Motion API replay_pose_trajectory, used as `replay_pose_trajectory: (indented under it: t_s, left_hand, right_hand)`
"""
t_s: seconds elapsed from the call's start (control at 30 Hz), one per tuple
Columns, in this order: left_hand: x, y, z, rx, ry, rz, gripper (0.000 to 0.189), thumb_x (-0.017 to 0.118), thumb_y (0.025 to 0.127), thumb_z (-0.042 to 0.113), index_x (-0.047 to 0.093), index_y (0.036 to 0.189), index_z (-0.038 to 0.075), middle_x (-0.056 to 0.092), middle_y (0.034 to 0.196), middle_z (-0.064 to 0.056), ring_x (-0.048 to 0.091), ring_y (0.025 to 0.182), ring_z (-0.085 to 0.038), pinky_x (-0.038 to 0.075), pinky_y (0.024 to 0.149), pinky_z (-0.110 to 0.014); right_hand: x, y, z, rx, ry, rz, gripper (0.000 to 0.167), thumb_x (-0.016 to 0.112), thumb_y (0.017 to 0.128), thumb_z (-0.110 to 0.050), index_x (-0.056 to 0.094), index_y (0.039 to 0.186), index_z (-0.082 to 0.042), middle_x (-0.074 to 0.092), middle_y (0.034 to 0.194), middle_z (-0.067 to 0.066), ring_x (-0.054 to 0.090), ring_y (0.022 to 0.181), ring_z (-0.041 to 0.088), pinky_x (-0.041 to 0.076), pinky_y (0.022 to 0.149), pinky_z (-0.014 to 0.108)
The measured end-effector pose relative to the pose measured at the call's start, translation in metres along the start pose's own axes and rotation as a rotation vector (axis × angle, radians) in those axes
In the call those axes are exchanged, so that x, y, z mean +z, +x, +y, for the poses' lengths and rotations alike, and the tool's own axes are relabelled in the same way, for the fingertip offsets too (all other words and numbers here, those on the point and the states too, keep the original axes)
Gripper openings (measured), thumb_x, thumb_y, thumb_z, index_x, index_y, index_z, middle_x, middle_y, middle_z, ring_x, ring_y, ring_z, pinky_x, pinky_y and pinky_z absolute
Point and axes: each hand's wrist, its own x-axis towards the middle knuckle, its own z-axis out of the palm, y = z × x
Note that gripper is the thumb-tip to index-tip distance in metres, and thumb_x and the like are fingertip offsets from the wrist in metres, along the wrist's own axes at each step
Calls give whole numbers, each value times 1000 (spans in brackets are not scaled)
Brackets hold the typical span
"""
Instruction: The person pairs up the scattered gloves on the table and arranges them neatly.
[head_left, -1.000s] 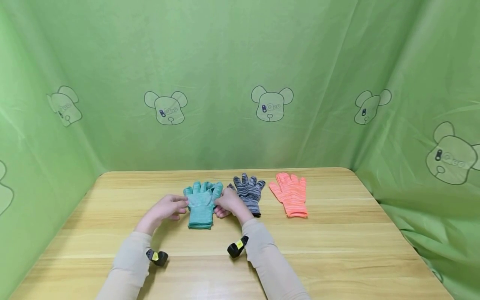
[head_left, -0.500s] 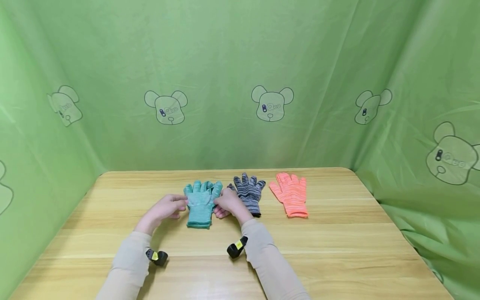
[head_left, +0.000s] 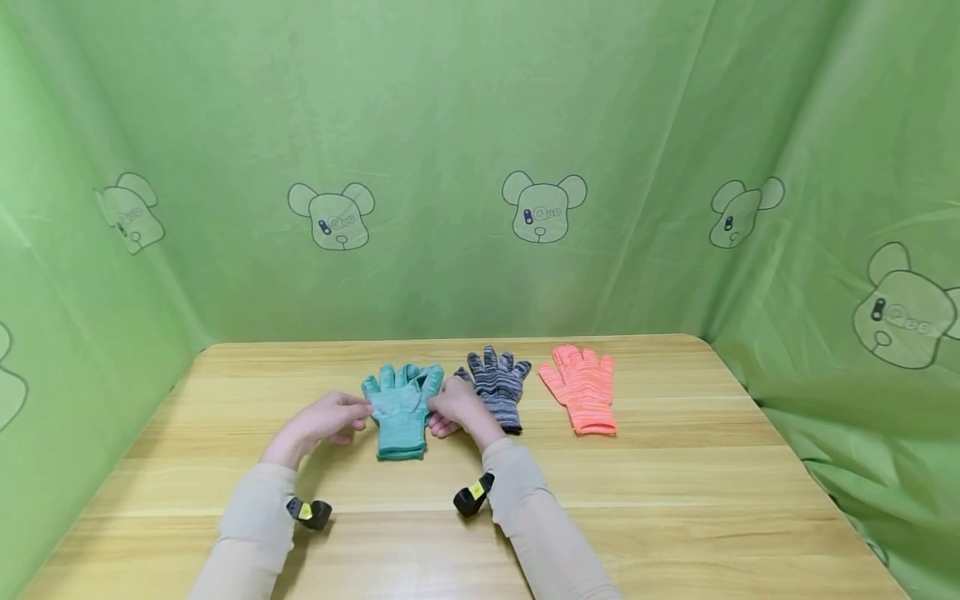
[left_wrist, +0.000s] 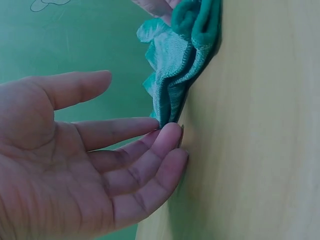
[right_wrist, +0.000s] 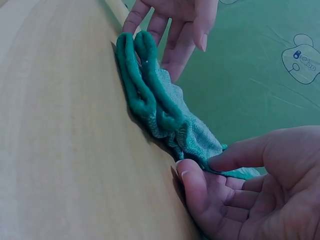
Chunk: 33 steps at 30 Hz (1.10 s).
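Observation:
Two green knit gloves lie stacked on the table, fingers toward the back. Their two cuffs show one over the other in the right wrist view. At their left edge my left hand touches the cloth with its fingertips; the thumb stands apart in the left wrist view. My right hand pinches the right edge of the green gloves between thumb and finger. Just beyond that hand lies a black-and-grey striped glove, partly covered by it.
An orange glove lies flat farther right on the wooden table. Green curtains printed with bear heads stand behind and on both sides of the table. Each forearm wears a small black camera.
The green gloves have shifted very slightly, their left side spreading leftward and toward me. My left hand has moved a little left. The right hand stays almost in place, and the other gloves have not moved.

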Motion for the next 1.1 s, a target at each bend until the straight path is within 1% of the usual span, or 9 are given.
replay_pose_trajectory:
  t_s: [0.2,0.33,0.43,0.53,0.67,0.77,0.87,1.03,1.1]
  left_hand:
    - [1,1,0,-10,12,2,55,52,99,25,43,138,-13,60,123,-23,60,105,-26,55,92,-46]
    - [1,2,-1,-7,2,3,56,51,99,26,41,140,-12,59,125,-23,59,107,-26,55,93,-46]
    - [0,3,0,-9,-7,9,56,52,99,26,40,141,-10,58,129,-24,59,109,-28,54,93,-46]
    - [-1,3,0,-9,-13,15,56,51,99,26,41,141,-9,55,133,-25,58,112,-30,54,94,-46]
    - [0,4,1,-8,-22,25,55,51,100,26,40,142,-7,53,137,-25,57,114,-30,53,96,-47]
    - [1,3,3,-5,-25,33,54,50,100,26,39,144,-5,52,137,-24,57,113,-29,52,97,-47]
    - [2,2,5,10,-22,52,54,50,100,24,39,144,-4,52,137,-24,57,112,-30,51,98,-49]
    - [1,0,9,29,-20,85,52,48,101,23,39,145,-3,49,140,-26,56,116,-34,49,100,-52]
    - [1,0,12,33,-25,88,52,48,101,23,39,145,-2,48,141,-25,54,118,-35,47,102,-54]
  right_hand:
    - [0,1,-1,4,-38,6,18,56,89,-5,52,72,-2,67,59,14,59,41,14,58,50,33]
    - [-2,-1,-2,11,-58,-7,20,59,91,-9,63,82,7,69,63,16,59,41,15,58,50,32]
    - [-6,-2,-4,5,-56,-24,24,61,92,-11,64,91,12,69,65,18,59,42,15,59,52,33]
    - [-9,-3,-5,-13,-53,-39,24,61,93,-12,63,92,12,68,63,17,59,43,16,59,52,33]
    - [-13,-2,-5,-31,-43,-39,17,61,93,-11,60,87,6,66,61,13,60,44,16,59,51,32]
    - [-15,-1,-6,-51,-35,-11,13,62,93,-9,58,85,1,67,64,14,59,45,15,58,51,30]
    - [-16,0,-8,-97,-57,37,11,61,93,-9,57,85,-2,69,72,17,60,48,16,59,52,31]
    - [-17,-1,-12,-195,-128,122,9,60,93,-11,62,90,-3,71,83,20,69,65,30,61,61,39]
    - [-18,-1,-13,-223,-146,157,9,60,92,-12,64,92,-3,71,82,17,71,73,34,59,58,38]
